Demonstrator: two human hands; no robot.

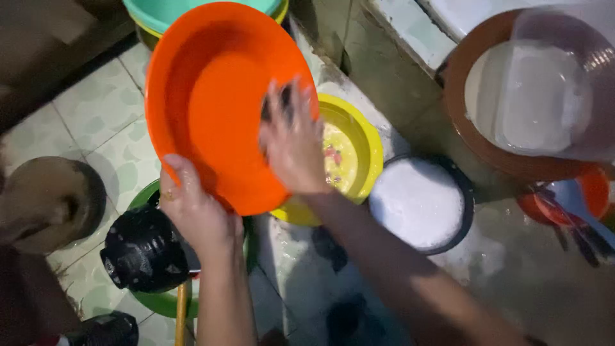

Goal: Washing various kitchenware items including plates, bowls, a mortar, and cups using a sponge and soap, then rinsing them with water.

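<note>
— What's underfoot?
— A wet, pale tiled floor (102, 109), soapy near a wide brown basin of water (477, 138).
— And the big round orange plastic basin (211, 96)?
— Tilted up over a yellow plastic bowl (368, 138). The left hand (195, 211) grips its lower rim; the right hand (293, 144), fingers spread, presses a dark scrubber (277, 106) inside.

yellow bowl (364, 138) seen on wet floor | dark pan (462, 192) of white foam placed beside it | black pot (142, 253) set in green basin (160, 300) | brown tub (467, 138) of water located at upper right
</note>
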